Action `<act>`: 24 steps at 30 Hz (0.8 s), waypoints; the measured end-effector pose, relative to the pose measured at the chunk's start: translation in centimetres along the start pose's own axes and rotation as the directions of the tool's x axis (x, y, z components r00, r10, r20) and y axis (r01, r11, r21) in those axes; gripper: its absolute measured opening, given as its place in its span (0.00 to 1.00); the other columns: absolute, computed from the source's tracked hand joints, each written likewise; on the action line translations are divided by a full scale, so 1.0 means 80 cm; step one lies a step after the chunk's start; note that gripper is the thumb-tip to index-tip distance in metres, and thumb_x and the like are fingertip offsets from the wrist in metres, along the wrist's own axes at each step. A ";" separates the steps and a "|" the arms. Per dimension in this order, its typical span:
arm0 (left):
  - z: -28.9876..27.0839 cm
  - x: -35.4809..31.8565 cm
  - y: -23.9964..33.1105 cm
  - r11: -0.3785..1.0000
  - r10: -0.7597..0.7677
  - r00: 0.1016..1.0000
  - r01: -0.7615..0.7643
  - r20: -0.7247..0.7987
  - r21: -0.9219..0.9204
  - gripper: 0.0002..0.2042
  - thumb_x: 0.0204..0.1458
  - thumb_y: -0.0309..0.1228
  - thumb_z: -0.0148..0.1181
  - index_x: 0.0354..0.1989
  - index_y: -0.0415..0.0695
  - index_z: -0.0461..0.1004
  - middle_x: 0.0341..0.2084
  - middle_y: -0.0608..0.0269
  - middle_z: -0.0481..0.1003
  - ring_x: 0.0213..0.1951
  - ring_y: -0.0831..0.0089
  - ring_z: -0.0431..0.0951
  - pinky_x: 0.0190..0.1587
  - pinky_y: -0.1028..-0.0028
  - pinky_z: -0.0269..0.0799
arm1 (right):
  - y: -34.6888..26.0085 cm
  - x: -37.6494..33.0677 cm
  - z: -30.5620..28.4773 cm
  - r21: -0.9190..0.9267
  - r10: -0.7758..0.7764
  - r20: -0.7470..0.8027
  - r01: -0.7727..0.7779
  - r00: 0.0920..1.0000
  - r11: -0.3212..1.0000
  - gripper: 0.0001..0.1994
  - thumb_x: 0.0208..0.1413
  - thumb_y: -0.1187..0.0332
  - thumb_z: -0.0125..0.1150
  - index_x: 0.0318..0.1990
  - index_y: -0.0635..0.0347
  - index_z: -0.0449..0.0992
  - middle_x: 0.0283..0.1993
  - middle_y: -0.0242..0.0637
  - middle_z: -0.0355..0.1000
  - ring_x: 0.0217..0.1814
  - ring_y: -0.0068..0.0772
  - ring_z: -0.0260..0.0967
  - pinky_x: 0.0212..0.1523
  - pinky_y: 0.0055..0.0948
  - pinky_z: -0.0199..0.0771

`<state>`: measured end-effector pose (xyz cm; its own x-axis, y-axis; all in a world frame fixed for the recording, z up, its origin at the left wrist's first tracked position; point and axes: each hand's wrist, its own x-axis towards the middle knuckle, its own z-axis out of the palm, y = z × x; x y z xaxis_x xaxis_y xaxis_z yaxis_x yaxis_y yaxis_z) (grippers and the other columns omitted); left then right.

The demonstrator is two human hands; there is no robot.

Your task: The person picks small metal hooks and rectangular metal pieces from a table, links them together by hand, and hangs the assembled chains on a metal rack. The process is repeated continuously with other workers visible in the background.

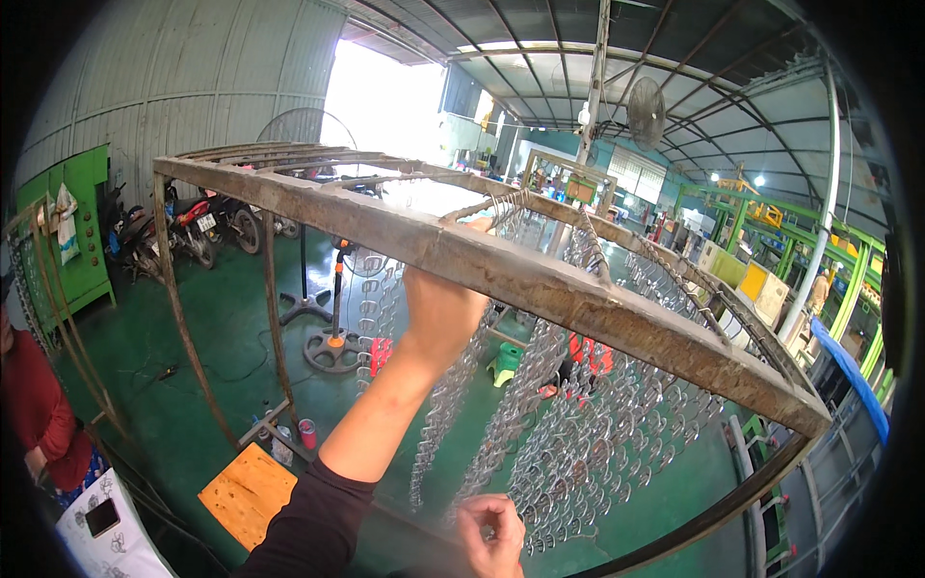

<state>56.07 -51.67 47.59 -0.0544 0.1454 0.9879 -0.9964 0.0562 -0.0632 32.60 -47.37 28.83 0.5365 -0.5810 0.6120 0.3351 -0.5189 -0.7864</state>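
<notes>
Keep silver metal chains [583,462] untangled below the brown metal rack [578,303]; I cannot tell what bare left hand [445,306] or right hand [493,539] grips.

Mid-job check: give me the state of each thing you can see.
Rack: standing
Chains: hanging inside the rack
Left hand: raised, partly behind the rack; grip hidden
Right hand: low, fingers curled; contents unclear
Phone: lying flat, screen dark
Motorcycles: parked
Lights: lit
Doorway: open
High fan: cannot tell if running
</notes>
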 end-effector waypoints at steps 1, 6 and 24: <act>-0.001 0.000 0.000 1.000 0.018 1.000 -0.018 0.008 0.019 0.16 0.45 0.24 0.58 0.45 0.35 0.74 0.38 0.48 0.75 0.42 0.51 0.75 0.46 0.59 0.68 | 0.001 -0.001 -0.001 0.008 -0.009 0.005 0.009 1.000 1.000 0.07 0.55 0.82 0.58 0.40 0.64 0.69 0.38 0.34 0.67 0.30 0.18 0.64 0.30 0.18 0.66; -0.006 0.003 0.005 0.998 -0.039 0.999 0.040 0.018 -0.054 0.15 0.46 0.25 0.57 0.44 0.35 0.74 0.37 0.47 0.75 0.41 0.49 0.75 0.46 0.59 0.68 | -0.002 -0.007 -0.005 0.044 0.037 0.027 -0.039 0.999 0.998 0.08 0.56 0.82 0.58 0.42 0.64 0.68 0.39 0.35 0.66 0.31 0.18 0.65 0.32 0.18 0.67; -0.078 -0.083 0.000 0.964 0.070 0.998 -0.066 -0.007 0.257 0.13 0.46 0.26 0.61 0.41 0.39 0.76 0.36 0.47 0.77 0.39 0.54 0.77 0.43 0.62 0.70 | 0.099 -0.080 0.020 -0.072 0.091 0.303 -0.073 0.948 0.995 0.08 0.51 0.81 0.60 0.38 0.63 0.70 0.33 0.37 0.71 0.25 0.25 0.65 0.23 0.22 0.64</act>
<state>56.86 -46.46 40.18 -0.1237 0.1555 0.9801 -0.9736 -0.2098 -0.0896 33.10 -46.75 18.55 0.7745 -0.4083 0.4831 0.2385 -0.5188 -0.8209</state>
